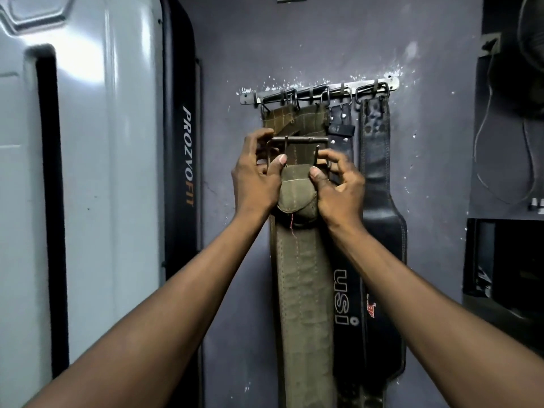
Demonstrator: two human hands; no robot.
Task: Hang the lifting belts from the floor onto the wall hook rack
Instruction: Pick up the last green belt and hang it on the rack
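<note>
Both hands, left hand (256, 175) and right hand (338, 184), are gripping the olive belt (303, 278) by its metal buckle (297, 142), just below the hook rack (321, 91); "usi" is showing on a black belt (344, 298) right, "PROZVOFIT" on the machine (188, 154) left, crowding that side

This is a gym, a corner given over to equipment storage. A metal hook rack (319, 91) is screwed to a scuffed grey-purple wall (229, 48) at about 12 o'clock, and weightlifting belts hang from it: an olive canvas belt (303, 278) in the middle, a black leather belt (344, 293) lettered "usi" beside it, and another black padded belt (379, 184) towards 1 o'clock. At 9 o'clock stands the tall grey housing of an exercise machine (88, 172), its black edge panel (179, 142) marked "PROZVOFIT". At 3 o'clock loose cables (506, 160) hang against a dark panel
</note>
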